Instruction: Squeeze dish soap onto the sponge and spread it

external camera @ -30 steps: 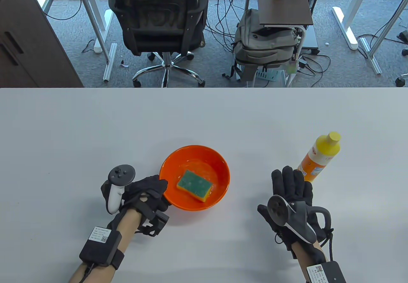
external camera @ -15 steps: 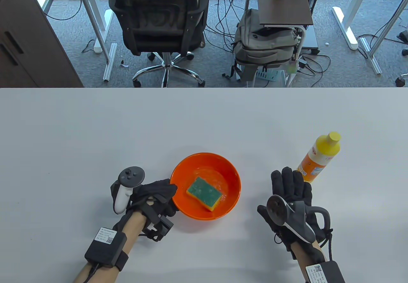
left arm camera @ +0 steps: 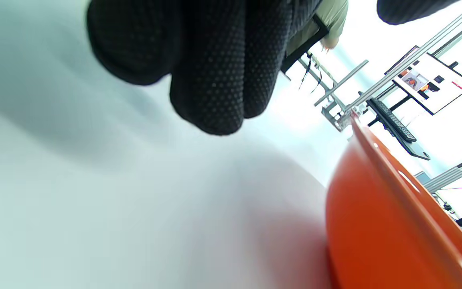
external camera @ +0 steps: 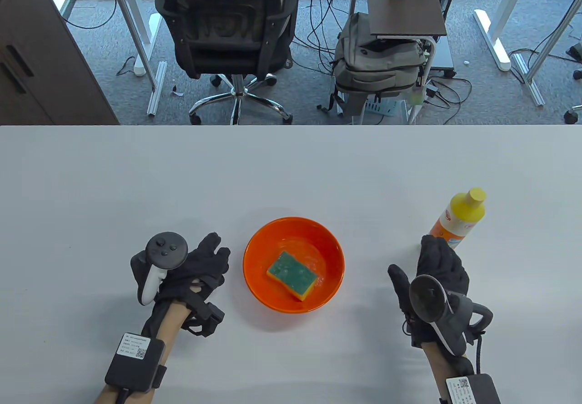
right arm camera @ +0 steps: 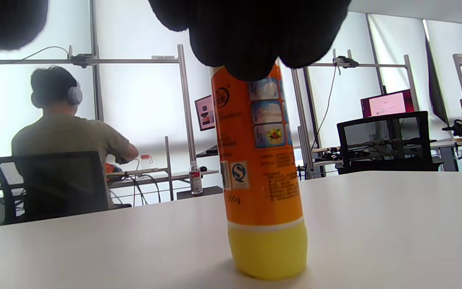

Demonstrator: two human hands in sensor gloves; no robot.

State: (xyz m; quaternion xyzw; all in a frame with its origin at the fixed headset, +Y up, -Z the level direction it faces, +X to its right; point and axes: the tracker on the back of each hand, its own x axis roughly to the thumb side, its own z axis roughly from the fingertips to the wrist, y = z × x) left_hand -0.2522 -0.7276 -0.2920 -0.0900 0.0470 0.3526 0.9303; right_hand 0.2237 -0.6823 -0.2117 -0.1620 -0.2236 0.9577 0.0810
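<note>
A green-topped yellow sponge [external camera: 291, 275] lies in an orange bowl [external camera: 273, 235] at the table's front middle. The bowl's outer wall [left arm camera: 379, 224] shows in the left wrist view. A yellow and orange dish soap bottle [external camera: 458, 218] stands upright at the right, cap on; it also shows in the right wrist view [right arm camera: 261, 168]. My left hand [external camera: 200, 263] rests on the table just left of the bowl, apart from it, holding nothing. My right hand [external camera: 432, 258] hovers open just in front of the bottle, fingers toward it, without gripping it.
The white table's far edge [external camera: 291, 125] runs across the middle of the table view. Beyond it stand an office chair [external camera: 227, 26], a backpack [external camera: 377, 63] and a small side table [external camera: 404, 3].
My left hand pushed the bowl right, then let go and drew back to the left. My right hand has lifted and moved right toward the bottle.
</note>
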